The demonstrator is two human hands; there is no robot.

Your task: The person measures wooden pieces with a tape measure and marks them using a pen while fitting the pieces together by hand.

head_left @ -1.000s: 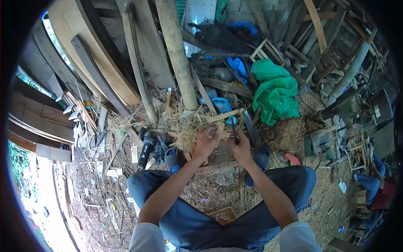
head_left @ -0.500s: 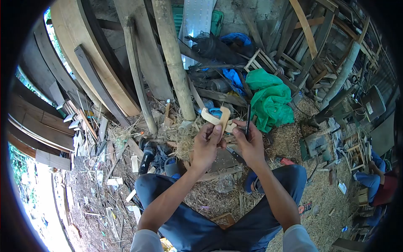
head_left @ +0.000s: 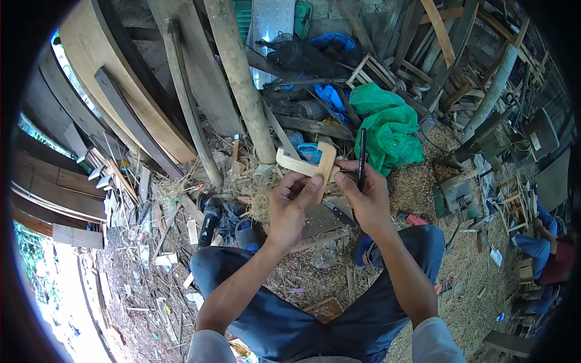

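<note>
In front of my knees, my left hand (head_left: 289, 210) grips a pale, hook-shaped wooden piece (head_left: 327, 164), thumb pressed on its face. It looks like two joined parts, one upright and one curving left. My right hand (head_left: 369, 204) has a slim black pencil or pen (head_left: 362, 148) held upright between its fingers. The fingertips of that hand also touch the right side of the wood. Below the wood, a narrow dark blade (head_left: 338, 212) lies between my hands, its end partly hidden by my right hand.
A black power tool (head_left: 209, 222) lies left of my knee. Long planks (head_left: 115, 78) and a pole (head_left: 241, 78) lean behind. A green plastic sheet (head_left: 392, 136) sits beyond my right hand. Another person (head_left: 549, 257) sits at far right. Shavings cover the ground.
The wooden piece has turned so more of its hooked upright face shows, and it sits slightly higher. The pencil or pen stays in my right hand. The view has shifted slightly.
</note>
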